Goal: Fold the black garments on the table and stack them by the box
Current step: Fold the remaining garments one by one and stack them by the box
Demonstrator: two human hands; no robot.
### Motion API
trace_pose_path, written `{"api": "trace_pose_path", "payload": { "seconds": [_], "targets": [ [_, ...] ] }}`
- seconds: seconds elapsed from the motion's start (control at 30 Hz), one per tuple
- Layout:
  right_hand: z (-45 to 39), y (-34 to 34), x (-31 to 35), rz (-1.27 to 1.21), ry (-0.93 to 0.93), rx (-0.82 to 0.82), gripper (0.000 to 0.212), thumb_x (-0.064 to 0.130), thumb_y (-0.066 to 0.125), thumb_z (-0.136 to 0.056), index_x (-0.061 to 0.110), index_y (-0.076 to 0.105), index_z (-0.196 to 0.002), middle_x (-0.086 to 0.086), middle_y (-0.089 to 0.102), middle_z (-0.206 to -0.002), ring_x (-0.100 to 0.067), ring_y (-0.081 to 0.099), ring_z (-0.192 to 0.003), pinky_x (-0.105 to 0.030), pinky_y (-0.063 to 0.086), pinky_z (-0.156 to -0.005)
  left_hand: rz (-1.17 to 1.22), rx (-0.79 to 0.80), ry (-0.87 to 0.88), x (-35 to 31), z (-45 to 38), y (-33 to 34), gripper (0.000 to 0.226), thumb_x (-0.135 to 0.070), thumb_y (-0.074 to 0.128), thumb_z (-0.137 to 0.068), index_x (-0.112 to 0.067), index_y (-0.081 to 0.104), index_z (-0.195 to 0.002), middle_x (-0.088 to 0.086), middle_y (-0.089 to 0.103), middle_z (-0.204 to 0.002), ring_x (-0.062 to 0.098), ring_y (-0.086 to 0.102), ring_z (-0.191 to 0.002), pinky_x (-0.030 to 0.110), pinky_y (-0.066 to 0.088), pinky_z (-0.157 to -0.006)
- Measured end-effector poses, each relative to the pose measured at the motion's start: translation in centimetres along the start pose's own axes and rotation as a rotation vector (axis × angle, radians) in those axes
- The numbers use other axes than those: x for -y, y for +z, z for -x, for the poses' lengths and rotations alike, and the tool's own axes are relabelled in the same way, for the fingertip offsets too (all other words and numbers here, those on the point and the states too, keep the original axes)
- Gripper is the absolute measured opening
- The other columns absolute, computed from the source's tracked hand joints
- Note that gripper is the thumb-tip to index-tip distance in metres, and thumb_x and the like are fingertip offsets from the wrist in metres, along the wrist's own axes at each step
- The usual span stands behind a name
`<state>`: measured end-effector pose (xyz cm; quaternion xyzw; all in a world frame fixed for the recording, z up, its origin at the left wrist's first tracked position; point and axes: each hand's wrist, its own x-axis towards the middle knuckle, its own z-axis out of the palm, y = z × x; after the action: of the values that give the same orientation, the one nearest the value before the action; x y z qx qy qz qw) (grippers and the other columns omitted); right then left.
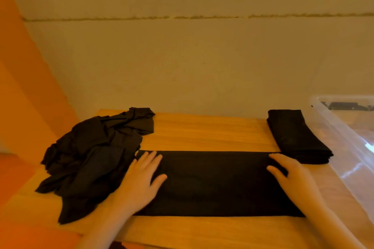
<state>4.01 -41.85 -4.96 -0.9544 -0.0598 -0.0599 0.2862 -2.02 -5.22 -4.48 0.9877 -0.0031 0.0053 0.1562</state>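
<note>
You are partway through, by the look of it: one folded stack [297,137] already sits at about 2 o'clock on the wooden table [202,129], lying just beside the clear plastic box [348,127] at 3 o'clock, so that share of the work seems done. Right in front of you, at 6 o'clock, the garment in hand [218,184] lies as a long flat band, folded lengthwise but not yet folded down to the size of the stack. Your left hand [141,180] rests flat on its left end with fingers straight and spread, gripping nothing; your right hand [289,174] lies on its right end, fingers extended and relaxed, also holding nothing, close to the stack's near corner. What remains, I judge, is to fold this band across and set it on the stack, then deal with the crumpled heap [95,155] at 9 to 10 o'clock, which is untouched; how many pieces it holds cannot be told.
</note>
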Motion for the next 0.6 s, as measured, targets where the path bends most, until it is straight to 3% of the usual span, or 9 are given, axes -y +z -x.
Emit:
{"api": "trace_pose_path", "payload": {
  "seconds": [0.07,0.17,0.37,0.5,0.6],
  "targets": [
    [-0.3,-0.5,-0.7,-0.03,0.126,-0.083,0.044,0.023,0.062,-0.086,0.011,0.054,-0.127,-0.009,0.06,-0.123,-0.023,0.056,-0.112,-0.032,0.044,-0.09,-0.054,-0.166,-0.062,1.6,-1.0,-0.7,0.056,-0.042,0.046,-0.095,-0.021,0.033,-0.145,-0.004,0.031,-0.151,0.014,0.025,-0.14,0.029,0.023,-0.112],
    [-0.6,0.1,-1.2,-0.015,0.22,-0.07,0.051,0.027,0.065,-0.084,0.008,0.052,-0.129,-0.012,0.06,-0.114,-0.023,0.057,-0.103,-0.029,0.044,-0.082,-0.138,-0.139,-0.164,2.8,-2.0,-1.0,0.052,-0.041,0.049,-0.094,-0.02,0.042,-0.141,-0.003,0.044,-0.141,0.016,0.039,-0.13,0.03,0.035,-0.102],
    [-0.9,0.7,-1.0,-0.023,0.257,-0.142,0.041,0.026,0.064,-0.085,0.006,0.058,-0.121,-0.01,0.062,-0.103,-0.022,0.058,-0.092,-0.025,0.042,-0.071,0.182,-0.233,-0.279,3.0,-2.1,-0.9,0.035,-0.018,0.064,-0.087,-0.013,0.06,-0.122,0.005,0.055,-0.12,0.014,0.054,-0.097,0.026,0.043,-0.088],
    [-1.0,0.4,-0.8,-0.094,0.256,-0.179,0.012,0.023,0.066,-0.084,0.011,0.063,-0.087,-0.002,0.055,-0.068,-0.013,0.051,-0.06,-0.02,0.03,-0.049,0.326,-0.267,-0.325,2.6,-2.3,-1.2,0.039,-0.008,0.066,-0.084,-0.01,0.059,-0.122,0.007,0.058,-0.124,0.022,0.057,-0.108,0.032,0.045,-0.093],
    [-1.1,0.0,-0.5,-0.178,0.242,-0.188,0.01,0.021,0.065,-0.085,0.012,0.064,-0.09,0.001,0.058,-0.073,-0.01,0.053,-0.064,-0.02,0.034,-0.052,0.394,-0.3,-0.342,2.6,-2.6,-1.3,0.036,-0.005,0.066,-0.084,-0.009,0.061,-0.12,0.008,0.063,-0.117,0.02,0.059,-0.104,0.031,0.045,-0.092]
  ]
}}
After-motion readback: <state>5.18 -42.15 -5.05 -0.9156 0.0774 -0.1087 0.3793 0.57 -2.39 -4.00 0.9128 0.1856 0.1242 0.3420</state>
